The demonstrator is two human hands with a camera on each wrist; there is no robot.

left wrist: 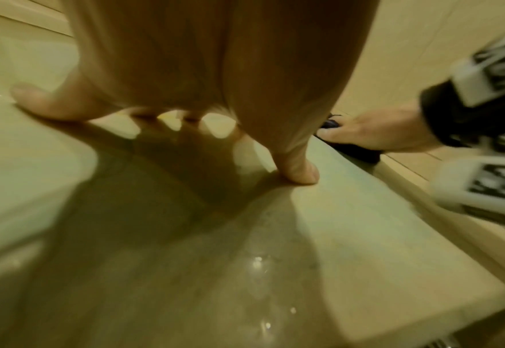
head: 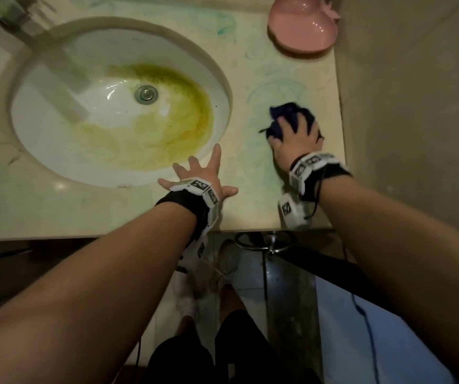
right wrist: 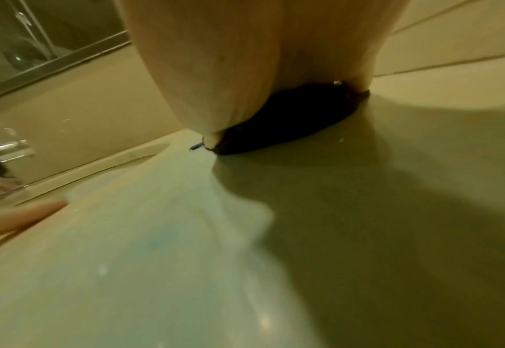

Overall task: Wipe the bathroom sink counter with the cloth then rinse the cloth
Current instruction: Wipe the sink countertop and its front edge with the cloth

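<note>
right hand (head: 295, 134) presses bunched cloth (head: 292, 113) under spread fingers; left hand (head: 203, 176) splayed on counter (head: 250, 206)

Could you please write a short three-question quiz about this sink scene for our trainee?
1. True or false: the right hand presses the cloth on the counter.
2. Where does the left hand rest? A) in the sink B) on the counter by the sink's rim C) on the pink dish
3. Fill in: the stain in the sink is yellow-____.

Key: 1 true; 2 B; 3 green.
</note>
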